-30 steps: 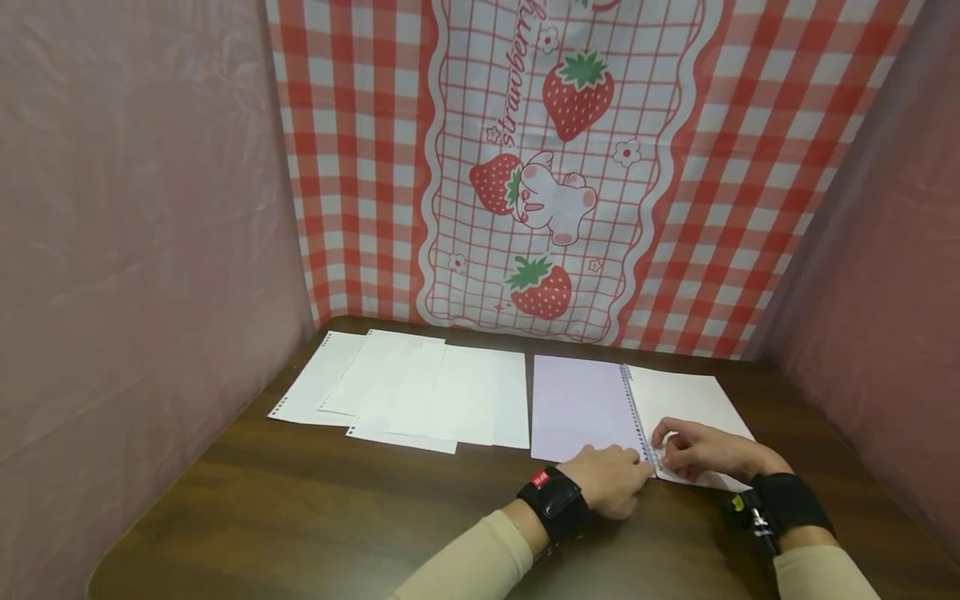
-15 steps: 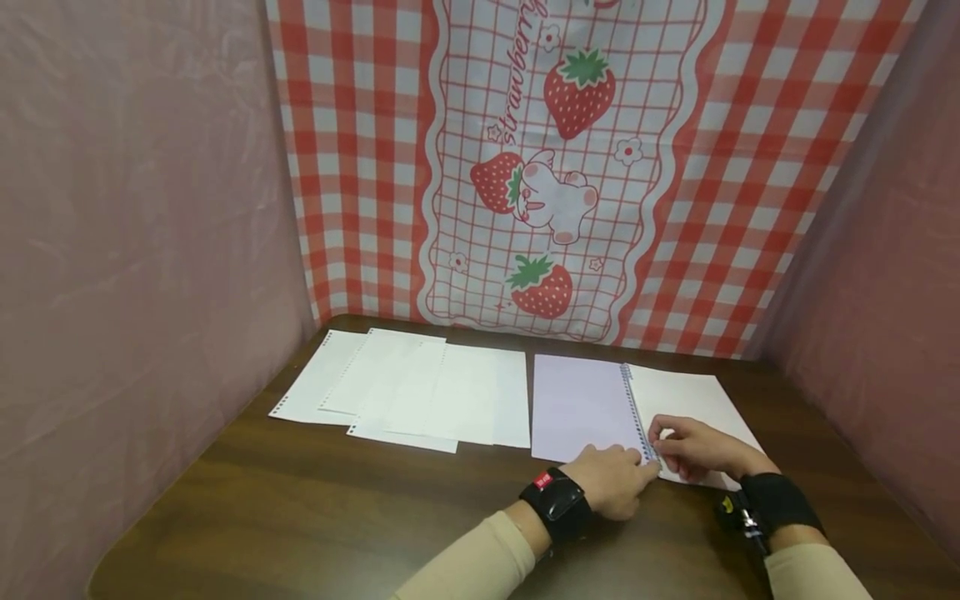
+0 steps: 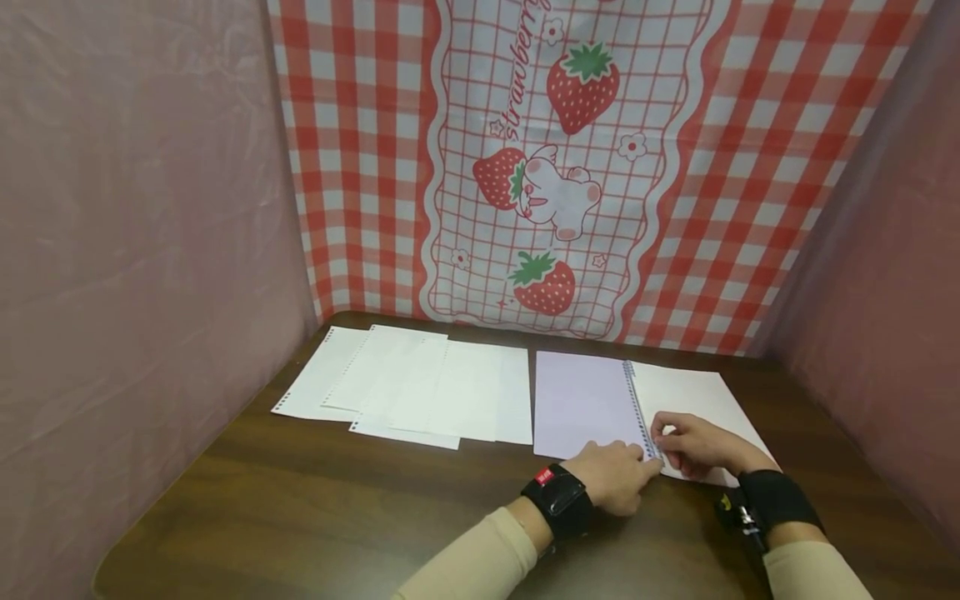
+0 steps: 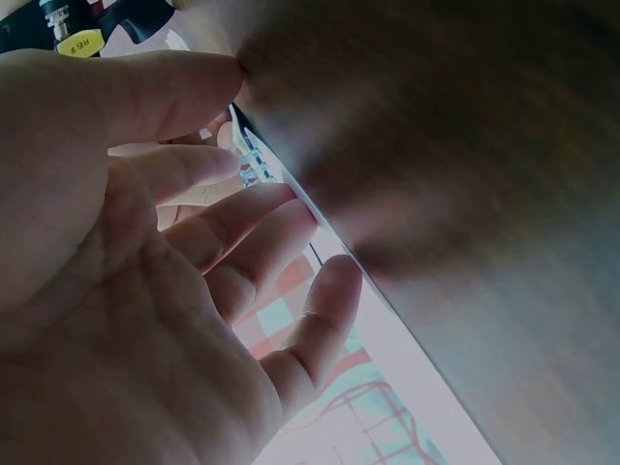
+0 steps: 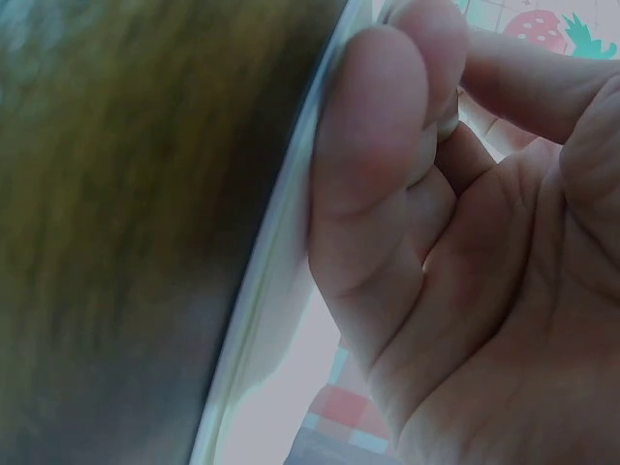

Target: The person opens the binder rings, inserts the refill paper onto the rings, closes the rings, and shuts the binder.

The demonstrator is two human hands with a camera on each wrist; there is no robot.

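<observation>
A notebook with a ring binding [image 3: 637,404] lies spread on the table, with a lilac cover [image 3: 581,396] on the left and white pages [image 3: 693,392] on the right. My left hand [image 3: 611,477] rests at its near edge, fingers loosely extended, the index fingertip at the binding's near end. In the left wrist view, fingertips [image 4: 339,276] touch the notebook's edge by the rings [image 4: 254,163]. My right hand [image 3: 701,446] lies over the white page with curled fingers, thumb and index pinching at the binding. The right wrist view shows its little finger [image 5: 363,165] against the pages.
Several loose white sheets [image 3: 480,392] with punched holes overlap on the table's left side. A red-and-white checked strawberry cloth [image 3: 375,208] hangs behind the brown table [image 3: 300,508]. Pink curtains [image 3: 150,250] enclose the sides.
My right hand has shifted slightly left along the binding, and its wrist has turned a little. My left index fingertip has edged right. The notebook and loose sheets stay in place.
</observation>
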